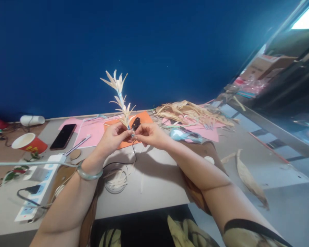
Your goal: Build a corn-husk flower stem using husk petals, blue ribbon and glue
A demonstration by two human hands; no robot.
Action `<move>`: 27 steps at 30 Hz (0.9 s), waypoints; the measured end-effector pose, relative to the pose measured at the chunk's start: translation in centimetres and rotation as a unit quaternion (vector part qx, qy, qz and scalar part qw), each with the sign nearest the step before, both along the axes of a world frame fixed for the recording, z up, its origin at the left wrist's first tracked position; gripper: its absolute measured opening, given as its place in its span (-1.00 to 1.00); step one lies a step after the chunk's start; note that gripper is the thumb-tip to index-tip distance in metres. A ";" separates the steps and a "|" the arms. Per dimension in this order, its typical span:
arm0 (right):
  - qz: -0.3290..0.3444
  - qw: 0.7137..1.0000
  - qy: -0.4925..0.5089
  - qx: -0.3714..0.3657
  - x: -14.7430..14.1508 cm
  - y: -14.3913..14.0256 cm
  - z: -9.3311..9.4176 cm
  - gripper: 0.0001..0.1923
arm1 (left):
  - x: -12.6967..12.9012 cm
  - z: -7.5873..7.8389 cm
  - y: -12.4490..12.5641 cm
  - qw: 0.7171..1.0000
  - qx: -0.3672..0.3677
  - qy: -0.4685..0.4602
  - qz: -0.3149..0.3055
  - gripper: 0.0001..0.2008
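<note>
The sprig [119, 99] of pale husk leaves stands nearly upright, its long axis rising from the fingertips and leaning a little to the left at the top, so almost all of it lies above and beyond both hands. The left hand [113, 136] pinches the base of the stem from the left, thumb and forefinger closed on it, wrist bent back, a bangle [89, 174] on the forearm. The right hand [150, 134] meets it from the right at the same point, fingertips closed on the stem's lower end or on something fine wound there; which one cannot be told. The two hands touch at the fingertips, equally near the stem, held just above the orange sheet [127, 132]. A small black tool [136, 122] lies just beyond them on it.
</note>
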State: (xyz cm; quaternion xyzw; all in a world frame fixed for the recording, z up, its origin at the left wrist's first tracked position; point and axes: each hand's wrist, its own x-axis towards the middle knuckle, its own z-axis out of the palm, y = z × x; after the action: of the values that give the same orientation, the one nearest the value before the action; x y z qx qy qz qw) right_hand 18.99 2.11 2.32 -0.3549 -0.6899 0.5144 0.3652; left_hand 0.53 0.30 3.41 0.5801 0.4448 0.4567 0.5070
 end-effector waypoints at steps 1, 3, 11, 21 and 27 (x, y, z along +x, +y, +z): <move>0.002 1.000 -0.009 0.004 0.1 0.0 0.0 -0.71 | 0.0 0.1 0.0 1.000 -0.003 0.004 -0.005 -0.66; 0.010 1.000 -0.023 0.008 0.2 0.1 0.1 -0.69 | -0.1 0.3 0.0 1.000 -0.008 0.012 -0.008 -0.67; 0.041 0.998 -0.053 0.010 0.7 0.5 0.1 -0.88 | -0.2 0.3 0.1 0.999 -0.004 0.043 -0.014 -0.71; 0.021 1.000 -0.023 -0.002 -0.4 0.5 -1.2 -0.98 | 0.2 -0.7 0.3 0.997 0.026 0.070 0.010 -0.72; 0.019 0.999 0.036 -0.032 -1.1 0.9 -1.8 -0.85 | 0.2 -0.9 0.3 0.995 0.049 0.076 0.040 -0.72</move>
State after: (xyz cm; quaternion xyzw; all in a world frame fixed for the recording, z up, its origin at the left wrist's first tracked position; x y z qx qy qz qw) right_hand 17.89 2.97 0.51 -0.3346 -0.6660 0.5557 0.3683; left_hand 0.71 0.62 2.48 0.6192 0.4816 0.4528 0.4238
